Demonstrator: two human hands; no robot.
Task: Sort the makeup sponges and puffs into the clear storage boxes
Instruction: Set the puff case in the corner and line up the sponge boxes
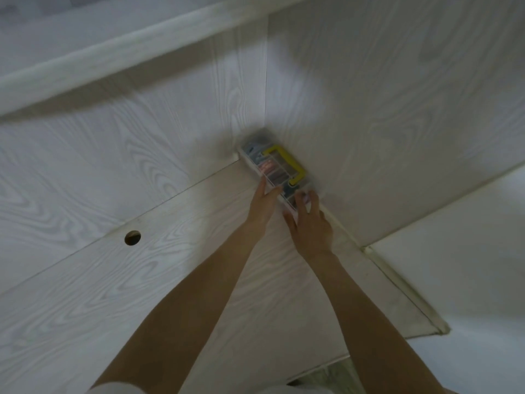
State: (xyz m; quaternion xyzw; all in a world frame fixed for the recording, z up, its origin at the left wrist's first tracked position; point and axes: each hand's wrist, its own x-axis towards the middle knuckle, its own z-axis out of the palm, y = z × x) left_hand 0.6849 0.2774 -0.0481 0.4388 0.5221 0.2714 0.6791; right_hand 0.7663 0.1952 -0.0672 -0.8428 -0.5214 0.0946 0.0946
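Head view: a pale wood-grain worktop [142, 294] with 1 round cable hole [132, 238] meets 2 matching wall panels. A clear storage box [274, 169] with a yellow handle sits in that corner. The left hand [262, 204] touches its near edge with straight fingers; the right hand [309, 223] curls over its end.

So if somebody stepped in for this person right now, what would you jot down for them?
Left hand: fingers straight, touching the near side of the clear box.
Right hand: fingers spread over the box's near end; whether it grips is unclear.
Box: lid shut, yellow handle, pushed into the corner of the white desk against the wall.
Done: coloured items sit in its compartments; blur hides what they are.
Left: no loose sponges in view.
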